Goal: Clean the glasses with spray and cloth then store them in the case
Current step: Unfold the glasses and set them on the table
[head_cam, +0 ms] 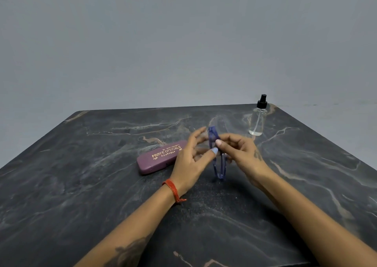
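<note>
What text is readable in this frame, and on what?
"PRINCE OPTICALS", gold lettering on the lid of the closed purple case.
"ROURKELA", smaller line under it on the same lid.
A line starting "M" followed by digits, above the name: too small to read reliably.
Spray bottle: no label visible.
Glasses: no readable marking.

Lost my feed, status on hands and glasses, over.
Both hands on the glasses: left hand, right hand, held above the table. Case shut. Spray bottle upright, far right. No cloth seen.
</note>
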### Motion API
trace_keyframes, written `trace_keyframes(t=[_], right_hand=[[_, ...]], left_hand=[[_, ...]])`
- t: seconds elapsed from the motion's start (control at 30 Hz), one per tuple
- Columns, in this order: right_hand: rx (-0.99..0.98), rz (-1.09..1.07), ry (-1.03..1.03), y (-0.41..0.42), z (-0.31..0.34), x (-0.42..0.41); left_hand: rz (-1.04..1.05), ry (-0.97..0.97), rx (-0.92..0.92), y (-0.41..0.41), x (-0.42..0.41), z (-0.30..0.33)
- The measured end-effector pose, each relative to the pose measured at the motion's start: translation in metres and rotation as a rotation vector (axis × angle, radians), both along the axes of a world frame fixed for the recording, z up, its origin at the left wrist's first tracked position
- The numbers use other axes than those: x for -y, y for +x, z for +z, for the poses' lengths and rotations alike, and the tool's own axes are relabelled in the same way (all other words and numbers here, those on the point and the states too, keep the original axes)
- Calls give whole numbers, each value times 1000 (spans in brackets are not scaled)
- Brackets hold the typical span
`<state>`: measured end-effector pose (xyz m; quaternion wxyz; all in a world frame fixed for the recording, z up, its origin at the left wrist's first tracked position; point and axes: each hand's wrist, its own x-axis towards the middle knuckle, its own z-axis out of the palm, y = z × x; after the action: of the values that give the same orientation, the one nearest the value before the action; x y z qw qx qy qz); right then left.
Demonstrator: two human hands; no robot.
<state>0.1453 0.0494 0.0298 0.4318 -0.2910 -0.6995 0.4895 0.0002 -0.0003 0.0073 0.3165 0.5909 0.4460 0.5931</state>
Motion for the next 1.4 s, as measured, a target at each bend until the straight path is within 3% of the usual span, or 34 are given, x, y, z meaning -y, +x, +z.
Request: trace_keyframes(t=[0.17,0.3,0.5,0.7,0.97,1.2,1.4], right_hand=[[121,-77,238,0,4,10],[237,-101,317,3,4,9],[318,-4,112,16,13,8],[430,158,-122,44,27,-4],[151,480,-311,57,23,-15],[106,501,-331,56,19,-16],[-132,303,-358,62,21,-22]], left_hand=[[157,183,-308,-8,-1,4],[210,264,-501,-20,-6,3],[220,193,-658,-32,-7,8],[100,16,-348,-36,-4,12],[-188,-241,16,-40,-1,16],[-294,-316,346,-37,2,17],[-276,-312,505,-41,-1,16]])
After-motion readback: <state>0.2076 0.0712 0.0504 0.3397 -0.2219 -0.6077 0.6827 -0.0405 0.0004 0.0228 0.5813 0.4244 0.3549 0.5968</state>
